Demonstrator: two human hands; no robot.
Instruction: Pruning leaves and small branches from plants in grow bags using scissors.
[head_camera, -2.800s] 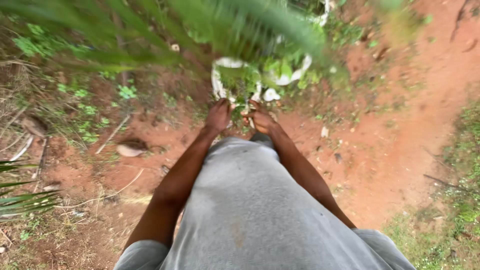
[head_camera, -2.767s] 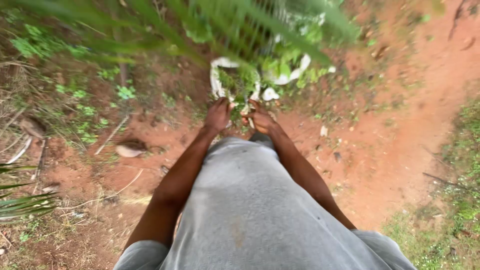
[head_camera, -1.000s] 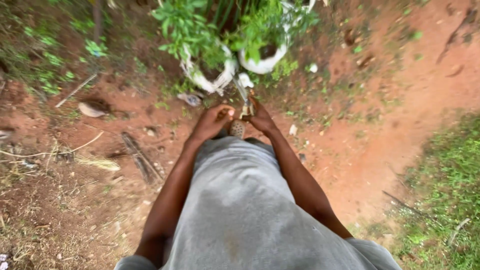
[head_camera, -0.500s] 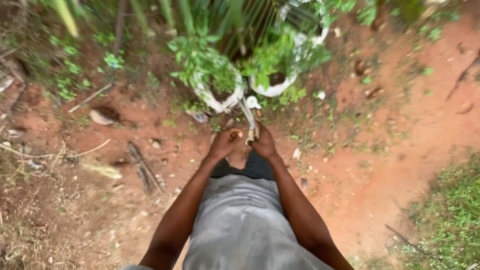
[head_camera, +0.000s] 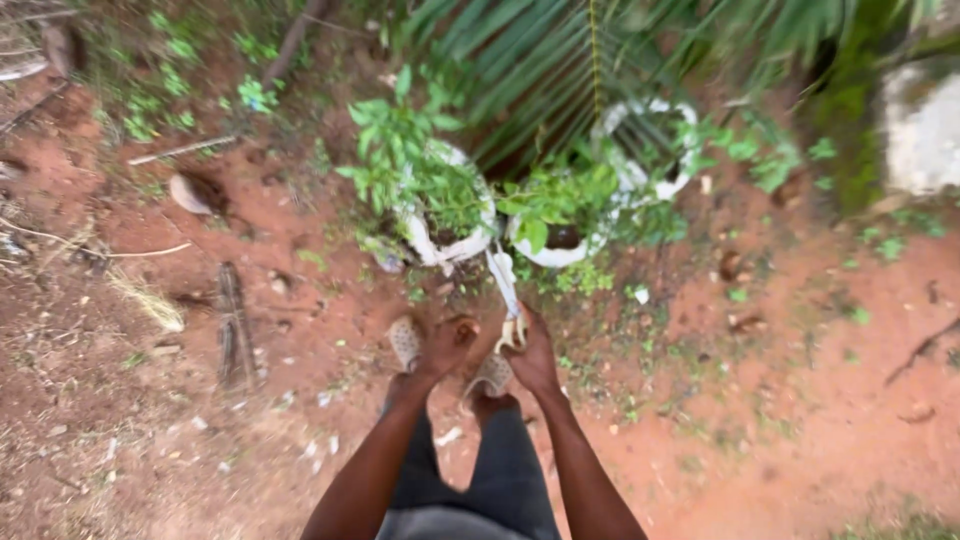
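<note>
Right hand: closed round the pale handle of a knife; blade points ahead toward the sacks.
Left hand: fingers curled just beside the handle; whether this grip pinches anything, cannot tell.
Knife: tip near the two white sacks holding leafy plants.
Ground: red soil, feet in sandals below hands.
Step, as judged: tool readied at the plants.
</note>
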